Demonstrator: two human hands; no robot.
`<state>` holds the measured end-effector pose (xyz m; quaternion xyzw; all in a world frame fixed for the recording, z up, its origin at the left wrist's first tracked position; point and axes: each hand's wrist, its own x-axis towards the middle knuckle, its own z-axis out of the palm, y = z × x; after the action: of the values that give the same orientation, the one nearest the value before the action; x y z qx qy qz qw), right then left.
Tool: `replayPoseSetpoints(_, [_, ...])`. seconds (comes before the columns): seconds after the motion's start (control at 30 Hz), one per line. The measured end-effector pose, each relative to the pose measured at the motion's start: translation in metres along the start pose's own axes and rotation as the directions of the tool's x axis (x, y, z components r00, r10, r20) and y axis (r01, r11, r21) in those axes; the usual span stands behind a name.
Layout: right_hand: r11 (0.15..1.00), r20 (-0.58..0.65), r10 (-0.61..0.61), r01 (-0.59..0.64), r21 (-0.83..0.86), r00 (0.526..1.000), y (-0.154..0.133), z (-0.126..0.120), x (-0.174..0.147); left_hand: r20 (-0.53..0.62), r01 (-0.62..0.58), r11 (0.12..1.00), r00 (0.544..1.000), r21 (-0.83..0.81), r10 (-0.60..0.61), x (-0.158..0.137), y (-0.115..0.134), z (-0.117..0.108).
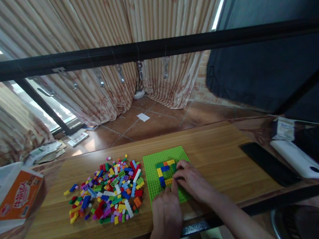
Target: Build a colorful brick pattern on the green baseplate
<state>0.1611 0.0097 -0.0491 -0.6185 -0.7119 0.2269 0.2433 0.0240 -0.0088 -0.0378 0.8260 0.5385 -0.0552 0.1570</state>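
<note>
A green studded baseplate [150,163] lies on the table with a low outline of toy bricks pressed onto it. Yellow bricks [171,162] run along the outline's far side, and a blue brick [162,181] stands at its near left corner. My left hand [167,207] reaches over the plate's front edge, its fingers closed at the near side of the outline. At the right side, my right hand [193,180] has its fingertips pinched together against the bricks. Whatever sits between the fingers of either hand is hidden.
A wide pile of loose coloured bricks [110,192] spreads left of the plate. On the table's right lie a black phone-like slab [269,163] and a white device [300,158]. A plastic tub with an orange label [18,195] stands at the left. A dark rail [152,48] crosses beyond.
</note>
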Motion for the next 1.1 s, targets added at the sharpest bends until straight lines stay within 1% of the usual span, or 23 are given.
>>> replayPoseSetpoints(0.17, [0.999, 0.038, 0.043, -0.043, 0.001, 0.998, 0.005, 0.003, 0.003, 0.040, 0.003, 1.000, 0.999, 0.027, -0.004, 0.005, 0.006, -0.004])
replayPoseSetpoints(0.37, [0.998, 0.041, 0.065, -0.066, 0.025, 0.997, 0.002, 0.000, 0.000, 0.008, 0.017, 1.000, 1.000, 0.018, -0.017, 0.004, 0.010, 0.001])
replayPoseSetpoints(0.43, [0.998, 0.032, 0.057, -0.058, 0.034, 0.998, 0.003, 0.000, -0.002, -0.022, 0.013, 1.000, 1.000, -0.026, -0.014, 0.002, 0.006, 0.004])
replayPoseSetpoints(0.57, [0.997, 0.046, 0.031, -0.035, 0.074, 0.998, 0.014, -0.002, -0.006, -0.138, -0.077, 0.976, 0.989, -0.202, 0.049, -0.002, -0.007, 0.009])
replayPoseSetpoints(0.6, [0.995, 0.046, 0.028, -0.033, 0.099, 0.999, 0.016, -0.003, -0.007, -0.173, -0.087, 0.964, 0.984, -0.251, 0.044, -0.003, -0.011, 0.008])
replayPoseSetpoints(0.67, [0.986, 0.025, 0.036, -0.040, 0.160, 0.999, 0.020, -0.008, -0.008, -0.242, -0.074, 0.937, 0.970, -0.342, -0.011, -0.004, -0.021, 0.004])
replayPoseSetpoints(0.77, [0.973, -0.059, 0.091, -0.076, 0.219, 0.994, 0.020, -0.013, -0.008, -0.333, -0.019, 0.907, 0.933, -0.421, -0.135, -0.004, -0.040, -0.009])
replayPoseSetpoints(0.83, [0.972, -0.108, 0.117, -0.092, 0.215, 0.987, 0.018, -0.012, -0.007, -0.371, 0.054, 0.907, 0.901, -0.417, -0.224, -0.004, -0.055, -0.018])
replayPoseSetpoints(0.9, [0.981, -0.101, 0.112, -0.094, 0.168, 0.989, 0.018, -0.008, -0.006, -0.383, 0.170, 0.915, 0.868, -0.367, -0.315, -0.005, -0.070, -0.025])
replayPoseSetpoints(0.97, [0.990, -0.057, 0.103, -0.097, 0.101, 0.993, 0.018, -0.004, -0.004, -0.373, 0.276, 0.914, 0.847, -0.299, -0.378, -0.006, -0.084, -0.028])
replayPoseSetpoints(1.03, [0.992, -0.038, 0.114, -0.111, 0.065, 0.993, 0.019, -0.001, -0.003, -0.362, 0.343, 0.907, 0.835, -0.245, -0.414, -0.008, -0.093, -0.029])
replayPoseSetpoints(1.1, [0.988, -0.063, 0.141, -0.136, 0.080, 0.988, 0.019, -0.001, -0.002, -0.360, 0.373, 0.904, 0.830, -0.208, -0.426, -0.009, -0.097, -0.028])
